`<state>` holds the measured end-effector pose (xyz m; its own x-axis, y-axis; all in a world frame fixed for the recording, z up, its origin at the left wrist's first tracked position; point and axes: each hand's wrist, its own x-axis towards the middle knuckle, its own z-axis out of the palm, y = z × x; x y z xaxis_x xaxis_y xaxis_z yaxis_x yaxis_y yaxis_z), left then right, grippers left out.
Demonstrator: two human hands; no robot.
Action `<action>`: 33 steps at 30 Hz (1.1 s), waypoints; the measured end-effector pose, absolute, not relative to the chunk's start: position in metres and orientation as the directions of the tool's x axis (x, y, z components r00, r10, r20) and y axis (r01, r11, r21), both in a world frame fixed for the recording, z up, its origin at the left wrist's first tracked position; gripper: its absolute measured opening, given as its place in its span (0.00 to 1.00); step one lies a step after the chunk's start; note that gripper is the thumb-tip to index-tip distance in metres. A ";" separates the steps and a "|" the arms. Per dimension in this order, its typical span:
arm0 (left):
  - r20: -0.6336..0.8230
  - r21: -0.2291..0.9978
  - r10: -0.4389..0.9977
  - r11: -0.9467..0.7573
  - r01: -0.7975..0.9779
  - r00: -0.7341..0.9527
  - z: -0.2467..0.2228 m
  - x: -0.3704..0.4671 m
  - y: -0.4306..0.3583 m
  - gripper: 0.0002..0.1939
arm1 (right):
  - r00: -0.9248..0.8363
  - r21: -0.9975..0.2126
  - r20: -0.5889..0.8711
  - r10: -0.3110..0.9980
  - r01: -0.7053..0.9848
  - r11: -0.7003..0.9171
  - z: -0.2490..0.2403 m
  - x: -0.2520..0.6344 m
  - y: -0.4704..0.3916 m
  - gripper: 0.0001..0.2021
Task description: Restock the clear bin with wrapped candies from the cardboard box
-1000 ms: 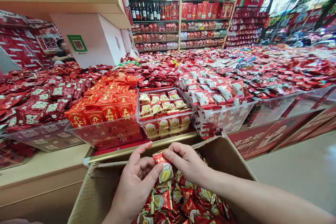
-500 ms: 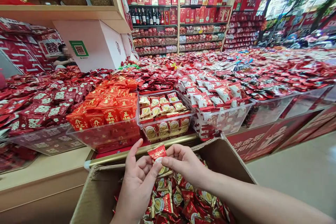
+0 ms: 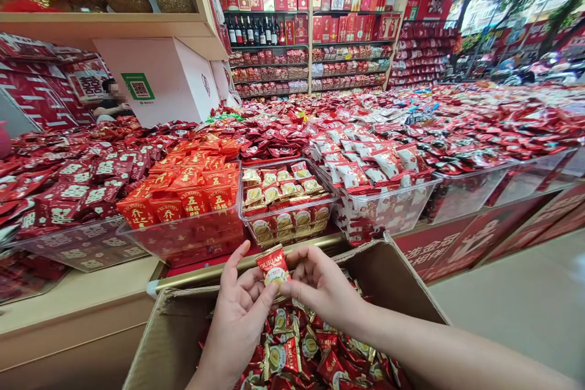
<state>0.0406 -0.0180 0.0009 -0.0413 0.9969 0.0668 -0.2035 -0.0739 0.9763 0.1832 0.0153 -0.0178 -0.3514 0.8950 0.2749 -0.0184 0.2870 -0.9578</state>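
A red and gold durian candy packet [image 3: 274, 267] is held upright between both hands, its printed front facing me. My left hand [image 3: 244, 301] pinches its left and lower side with thumb and fingers, the index finger raised. On the packet's right edge, the thumb and curled fingers of my right hand [image 3: 317, 283] are closed. Below the hands, an open cardboard box [image 3: 158, 335] holds many similar packets [image 3: 283, 356]. Just beyond it, a clear plastic bin [image 3: 287, 210] contains neatly stacked packets of the same kind.
Bins of orange-red packets [image 3: 192, 189] and white-and-red packets [image 3: 379, 164] flank the durian bin. Maroon packets [image 3: 77, 189] lie further left. Shelves [image 3: 311, 12] with boxes and bottles stand behind. A person [image 3: 112, 100] is at the far left. A gold rail [image 3: 201, 277] runs behind the box.
The right thumb has slid down off the packet's front, so more of its printed face shows. Both hands stay in nearly the same place.
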 end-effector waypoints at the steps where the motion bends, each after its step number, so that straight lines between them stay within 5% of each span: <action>1: 0.049 0.977 0.997 -0.059 -0.207 -0.054 0.001 0.040 -0.017 0.38 | -0.368 -0.890 0.392 0.843 0.080 0.449 -0.017 0.185 0.015 0.18; 3: 0.009 0.976 0.998 -0.022 -0.217 -0.061 0.002 0.039 -0.015 0.39 | -0.488 -0.612 0.572 0.659 0.280 0.739 -0.014 0.190 0.016 0.16; 6: -0.031 0.973 0.999 0.021 -0.231 -0.040 0.006 0.040 -0.016 0.39 | -0.700 -0.134 0.588 0.404 0.408 0.903 -0.007 0.196 0.018 0.08; 9: -0.016 0.976 0.999 0.007 -0.216 -0.041 0.014 0.041 -0.021 0.35 | -0.745 0.067 0.600 0.291 0.409 0.910 0.003 0.199 0.021 0.08; 13: 0.120 0.992 0.982 -0.126 -0.031 -0.147 0.018 0.026 -0.020 0.26 | -0.676 0.093 0.702 0.227 0.402 0.911 0.030 0.197 0.041 0.07; 16: 0.245 0.956 0.943 -0.196 0.219 -0.225 0.010 0.004 -0.007 0.26 | -0.626 0.063 0.701 0.342 0.532 0.845 0.063 0.189 0.078 0.07; 23: 0.409 0.719 0.900 -0.214 0.661 -0.153 -0.013 -0.018 0.010 0.18 | -0.629 0.146 0.412 0.659 0.760 0.634 0.102 0.152 0.186 0.09; 33: 0.495 0.600 0.864 -0.264 0.755 -0.091 -0.019 -0.022 0.008 0.16 | -0.706 0.219 0.246 0.664 0.708 0.672 0.076 0.129 0.218 0.09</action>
<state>-0.0221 0.0084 -0.0193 -0.0909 0.8642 0.4948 0.7552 -0.2641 0.5999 0.1294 0.2183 0.0765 -0.7063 0.6638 0.2459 0.7077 0.6716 0.2194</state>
